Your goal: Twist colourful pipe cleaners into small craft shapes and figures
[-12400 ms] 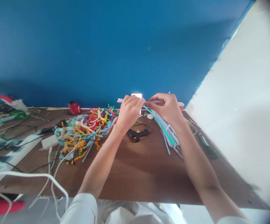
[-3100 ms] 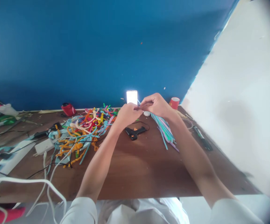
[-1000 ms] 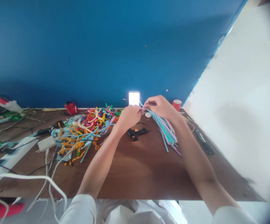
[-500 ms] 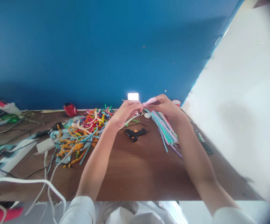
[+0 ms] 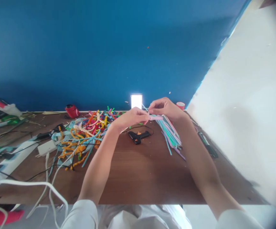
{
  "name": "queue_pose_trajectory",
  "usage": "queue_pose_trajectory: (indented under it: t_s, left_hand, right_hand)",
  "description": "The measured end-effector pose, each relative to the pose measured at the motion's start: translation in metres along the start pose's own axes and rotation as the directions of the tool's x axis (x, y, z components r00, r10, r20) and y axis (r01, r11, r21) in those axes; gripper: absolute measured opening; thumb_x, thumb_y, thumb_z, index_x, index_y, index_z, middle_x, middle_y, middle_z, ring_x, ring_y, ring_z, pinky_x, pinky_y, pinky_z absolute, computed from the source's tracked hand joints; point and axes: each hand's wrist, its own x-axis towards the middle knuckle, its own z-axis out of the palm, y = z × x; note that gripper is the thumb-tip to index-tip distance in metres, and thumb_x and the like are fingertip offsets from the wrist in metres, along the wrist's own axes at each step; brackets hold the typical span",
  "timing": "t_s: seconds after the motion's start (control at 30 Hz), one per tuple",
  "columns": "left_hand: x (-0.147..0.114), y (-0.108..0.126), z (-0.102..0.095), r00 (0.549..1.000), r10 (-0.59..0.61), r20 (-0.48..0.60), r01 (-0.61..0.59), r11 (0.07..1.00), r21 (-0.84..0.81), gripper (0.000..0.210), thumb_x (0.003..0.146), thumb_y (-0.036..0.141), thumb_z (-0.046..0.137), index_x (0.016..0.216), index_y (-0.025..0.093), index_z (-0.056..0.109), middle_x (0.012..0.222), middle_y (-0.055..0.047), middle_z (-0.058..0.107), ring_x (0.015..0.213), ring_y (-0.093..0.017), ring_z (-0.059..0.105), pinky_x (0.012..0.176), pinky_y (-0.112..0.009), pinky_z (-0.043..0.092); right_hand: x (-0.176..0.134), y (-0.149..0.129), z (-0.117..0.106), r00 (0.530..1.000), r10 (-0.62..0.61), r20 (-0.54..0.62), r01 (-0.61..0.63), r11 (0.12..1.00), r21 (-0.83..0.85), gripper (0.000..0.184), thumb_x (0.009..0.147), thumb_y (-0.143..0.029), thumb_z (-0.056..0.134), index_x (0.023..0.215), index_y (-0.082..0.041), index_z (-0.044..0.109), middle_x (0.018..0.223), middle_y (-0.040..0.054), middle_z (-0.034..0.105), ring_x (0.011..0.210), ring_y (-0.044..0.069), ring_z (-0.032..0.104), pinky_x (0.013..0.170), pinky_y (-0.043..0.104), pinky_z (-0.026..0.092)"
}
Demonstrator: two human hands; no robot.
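Note:
My left hand (image 5: pixel 136 117) is closed, thumb and fingers pinching a looped pink pipe cleaner (image 5: pixel 157 117) whose loop points right. Close against it, my right hand (image 5: pixel 163 106) pinches the same piece near its gathered end, the fingertips almost touching those of the left. A thin pale strip (image 5: pixel 144 107) sticks up to the left of the right fingertips; which piece it belongs to I cannot tell. Below the right hand lies a bundle of pastel pipe cleaners (image 5: pixel 172 133). A black glue gun (image 5: pixel 138 136) rests on the table under both hands.
A tangle of coloured pipe cleaners (image 5: pixel 87 136) covers the table's left middle. Further left are a white power strip (image 5: pixel 14 160), an adapter (image 5: pixel 46 148) and loose cables. A bright phone screen (image 5: pixel 136 101) stands at the back; a dark green object (image 5: pixel 207 144) lies right.
The pink loop has turned from pointing up right to lying nearly level, below my right fingers. My left hand has dropped slightly and more of the phone screen shows.

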Motion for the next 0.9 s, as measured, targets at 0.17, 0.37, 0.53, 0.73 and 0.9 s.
queue_pose_trajectory:
  t_s: [0.17, 0.37, 0.53, 0.73, 0.9]
  left_hand:
    - [0.006, -0.007, 0.004, 0.99, -0.074, -0.117, 0.095, 0.977, 0.19, 0.024, 0.081, 0.032, 0.055, 0.062, 0.017, 0.055, 0.055, 0.005, 0.033, 0.052, -0.009, 0.027, 0.054, -0.028, 0.018]
    - [0.016, -0.018, 0.006, 0.962, -0.043, -0.268, 0.096, 0.977, 0.188, 0.023, 0.088, 0.03, 0.047, 0.072, 0.016, 0.056, 0.066, 0.002, 0.046, 0.064, -0.011, 0.04, 0.062, -0.026, 0.028]
    - [0.016, -0.015, 0.006, 0.933, 0.01, -0.359, 0.029, 0.994, 0.104, 0.027, 0.093, 0.035, 0.046, 0.074, 0.017, 0.051, 0.059, 0.005, 0.035, 0.057, -0.01, 0.029, 0.057, -0.026, 0.022]
    - [0.016, -0.012, 0.008, 0.931, -0.043, -0.362, -0.031, 0.98, -0.197, 0.031, 0.094, 0.041, 0.049, 0.073, 0.018, 0.048, 0.058, 0.007, 0.024, 0.05, -0.008, 0.018, 0.05, -0.027, 0.014]
    - [0.019, -0.015, 0.006, 0.923, -0.062, -0.381, -0.074, 0.941, -0.331, 0.037, 0.094, 0.048, 0.052, 0.071, 0.019, 0.043, 0.056, 0.008, 0.02, 0.047, -0.006, 0.012, 0.048, -0.027, 0.007]
  right_hand:
    - [0.0, -0.005, 0.0, 1.0, 0.029, -0.005, -0.029, 0.988, -0.151, 0.02, 0.076, -0.038, 0.078, 0.078, -0.018, 0.075, 0.074, 0.0016, 0.071, 0.069, 0.013, 0.061, 0.067, 0.028, 0.045]
    - [-0.007, -0.017, 0.013, 0.995, -0.038, -0.09, 0.002, 0.929, -0.369, 0.015, 0.085, -0.032, 0.066, 0.085, -0.021, 0.077, 0.077, 0.0024, 0.072, 0.07, 0.016, 0.063, 0.066, 0.031, 0.044]
    - [-0.012, -0.022, 0.019, 0.983, -0.106, -0.148, 0.035, 0.907, -0.42, 0.02, 0.088, -0.031, 0.062, 0.094, -0.024, 0.079, 0.084, 0.0036, 0.073, 0.073, 0.018, 0.063, 0.066, 0.033, 0.045]
    - [-0.013, -0.022, 0.016, 0.971, -0.126, -0.205, 0.038, 0.92, -0.389, 0.022, 0.086, -0.034, 0.065, 0.097, -0.024, 0.081, 0.086, 0.005, 0.074, 0.076, 0.019, 0.065, 0.065, 0.032, 0.046]
    - [-0.012, -0.019, 0.015, 0.974, -0.113, -0.197, 0.028, 0.921, -0.389, 0.023, 0.087, -0.034, 0.064, 0.099, -0.023, 0.079, 0.091, 0.0054, 0.074, 0.081, 0.02, 0.066, 0.066, 0.032, 0.047]
